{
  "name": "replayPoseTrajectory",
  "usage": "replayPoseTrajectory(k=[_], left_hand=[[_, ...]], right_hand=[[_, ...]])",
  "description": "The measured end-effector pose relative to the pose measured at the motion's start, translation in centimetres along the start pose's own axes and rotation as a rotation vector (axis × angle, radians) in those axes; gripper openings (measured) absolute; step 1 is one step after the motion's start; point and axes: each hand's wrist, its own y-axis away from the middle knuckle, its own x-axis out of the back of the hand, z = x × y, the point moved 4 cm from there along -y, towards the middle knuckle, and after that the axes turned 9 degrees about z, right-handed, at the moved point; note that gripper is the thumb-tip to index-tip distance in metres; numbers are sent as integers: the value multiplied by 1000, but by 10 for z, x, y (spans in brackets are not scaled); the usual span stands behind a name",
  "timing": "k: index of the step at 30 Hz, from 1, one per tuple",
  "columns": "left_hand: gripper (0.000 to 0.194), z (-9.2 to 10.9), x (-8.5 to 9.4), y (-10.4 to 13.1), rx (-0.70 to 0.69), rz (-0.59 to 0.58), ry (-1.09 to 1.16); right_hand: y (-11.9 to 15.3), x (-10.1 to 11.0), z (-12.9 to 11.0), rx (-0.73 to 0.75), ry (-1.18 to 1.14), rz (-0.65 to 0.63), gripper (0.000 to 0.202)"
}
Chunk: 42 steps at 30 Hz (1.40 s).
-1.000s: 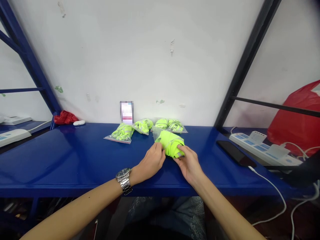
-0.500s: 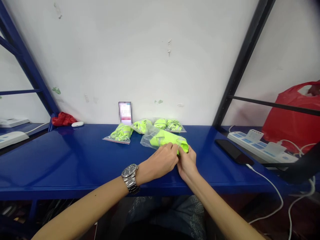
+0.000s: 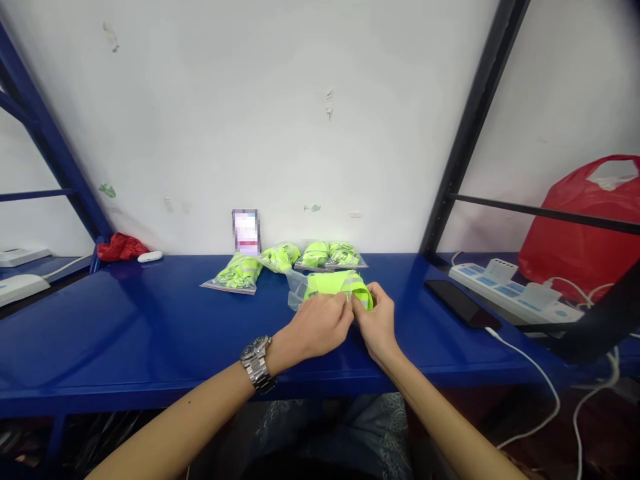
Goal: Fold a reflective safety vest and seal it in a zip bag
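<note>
A neon-yellow reflective vest [image 3: 327, 283], rolled up with silvery bands, lies partly inside a clear plastic bag [image 3: 299, 291] whose loose end points left. My left hand [image 3: 325, 323], with a metal watch at its wrist, is closed at the bag's right edge; its fingertips partly hide what they pinch. Against it, my right hand [image 3: 376, 323] grips the right end of the vest, thumb in front. Just behind are several more bagged yellow vests, among them one at the left [image 3: 240, 272], one in the middle [image 3: 281, 256] and one at the right [image 3: 345, 253].
A phone [image 3: 246, 230] with a lit screen leans on the wall. On the blue table [image 3: 150, 320] are a red plastic bundle [image 3: 121, 247] and a white case [image 3: 150, 257]. Rightward lie a dark phone [image 3: 460, 303] on a cable, a power strip [image 3: 510, 293] and a red bag [image 3: 575, 227].
The view has shifted slightly. The vest's right end now looks more spread and folded over between my hands, and the bag's left end is more bunched. Both hands keep their hold.
</note>
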Motion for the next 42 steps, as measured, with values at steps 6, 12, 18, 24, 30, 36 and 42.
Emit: replayPoseTrajectory(k=[6, 12, 18, 24, 30, 36, 42], left_hand=[[27, -15, 30, -4, 115, 101, 127], [27, -20, 35, 10, 76, 56, 193], [27, -31, 35, 21, 160, 136, 228], [20, -12, 37, 25, -5, 73, 192], [26, -22, 39, 11, 66, 126, 421], [27, -37, 50, -13, 216, 179, 825], [24, -17, 64, -39, 216, 142, 973]], right_hand=[[15, -4, -18, 407, 242, -182, 11], [29, -12, -25, 780, 299, -260, 41], [35, -26, -29, 908, 418, -354, 44], [30, -44, -36, 794, 559, -430, 20], [3, -50, -45, 592, 471, -680, 19], [-29, -47, -74, 488, 448, -1054, 19], [-61, -61, -91, 348, 993, -818, 25]])
